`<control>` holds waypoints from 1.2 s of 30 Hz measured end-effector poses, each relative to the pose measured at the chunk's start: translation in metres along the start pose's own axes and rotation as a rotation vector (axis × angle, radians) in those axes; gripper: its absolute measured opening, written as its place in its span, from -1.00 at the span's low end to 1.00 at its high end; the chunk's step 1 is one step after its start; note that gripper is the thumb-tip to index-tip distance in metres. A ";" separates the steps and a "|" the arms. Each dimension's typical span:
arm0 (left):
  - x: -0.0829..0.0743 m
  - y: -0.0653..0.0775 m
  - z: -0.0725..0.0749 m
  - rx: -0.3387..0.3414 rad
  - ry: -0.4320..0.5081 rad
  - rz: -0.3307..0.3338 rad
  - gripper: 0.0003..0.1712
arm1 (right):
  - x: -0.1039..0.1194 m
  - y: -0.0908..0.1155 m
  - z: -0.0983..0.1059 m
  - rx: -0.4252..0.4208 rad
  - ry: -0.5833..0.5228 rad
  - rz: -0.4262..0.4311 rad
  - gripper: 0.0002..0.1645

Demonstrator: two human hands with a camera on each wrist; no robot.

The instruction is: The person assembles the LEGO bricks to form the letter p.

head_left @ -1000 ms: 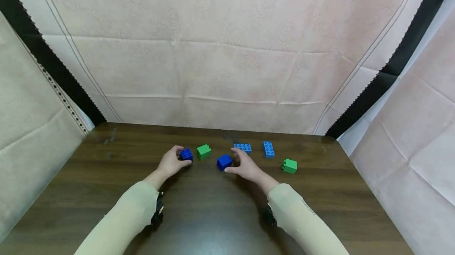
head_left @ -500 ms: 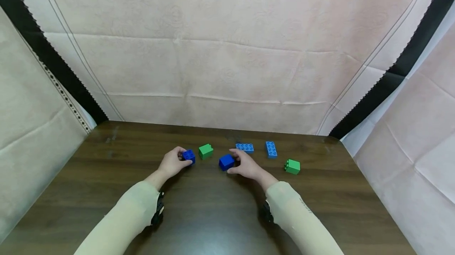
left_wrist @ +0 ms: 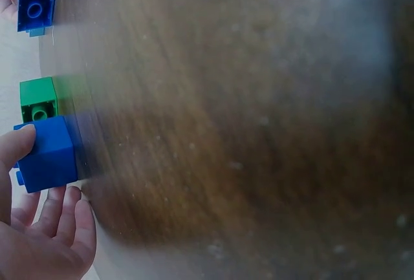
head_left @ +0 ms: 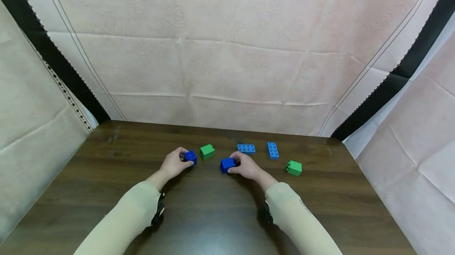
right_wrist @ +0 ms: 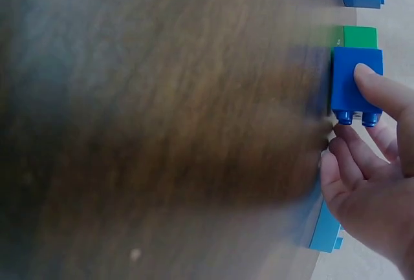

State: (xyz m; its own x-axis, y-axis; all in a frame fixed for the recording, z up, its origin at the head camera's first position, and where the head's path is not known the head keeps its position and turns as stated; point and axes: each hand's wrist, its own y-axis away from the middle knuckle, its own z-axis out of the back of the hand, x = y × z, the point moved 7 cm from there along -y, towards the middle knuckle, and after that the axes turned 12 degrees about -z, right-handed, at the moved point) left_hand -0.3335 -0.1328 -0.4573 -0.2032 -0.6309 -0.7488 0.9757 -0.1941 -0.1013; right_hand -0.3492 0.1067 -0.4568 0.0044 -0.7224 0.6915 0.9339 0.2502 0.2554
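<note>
The left hand (head_left: 173, 163) pinches a dark blue, boxy plastic brick (head_left: 190, 157), studs upward; the right hand (head_left: 247, 167) grips a glossy blue plastic brick (head_left: 226, 165), its round studs toward the palm. Between the two hands, slightly beyond the fingers, sits a green studded plastic brick (head_left: 207, 152). Past the right fingers lie light blue rectangular bricks (head_left: 273, 150). Behind these fingers, the pale sleeve (head_left: 302, 223) has dark writing, too small to read.

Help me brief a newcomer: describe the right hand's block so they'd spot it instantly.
At the brown table, find the right hand. It pinches a dark blue block. In the head view it looks smooth, whereas the other blue block, in the left hand, shows studs.
</note>
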 end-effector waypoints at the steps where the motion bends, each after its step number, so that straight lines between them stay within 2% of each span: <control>1: 0.000 0.000 0.000 0.000 0.001 0.000 -0.57 | 0.000 0.000 0.001 0.003 -0.006 -0.002 -0.62; 12: 0.002 0.002 -0.002 0.013 0.018 -0.008 -0.59 | -0.009 0.001 0.007 0.014 -0.073 -0.040 -0.62; 27: -0.002 0.011 -0.004 0.052 0.049 -0.048 -0.64 | -0.016 0.007 0.014 0.002 -0.109 0.008 -0.60; 36: -0.002 0.015 -0.005 0.059 0.049 -0.042 -0.64 | -0.017 0.014 0.015 0.005 -0.147 -0.037 -0.58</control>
State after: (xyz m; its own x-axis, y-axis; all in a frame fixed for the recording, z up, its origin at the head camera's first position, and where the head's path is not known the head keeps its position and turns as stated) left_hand -0.3176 -0.1305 -0.4608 -0.2381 -0.5840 -0.7760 0.9596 -0.2646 -0.0954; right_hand -0.3414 0.1318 -0.4551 -0.0825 -0.6293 0.7728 0.9307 0.2287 0.2856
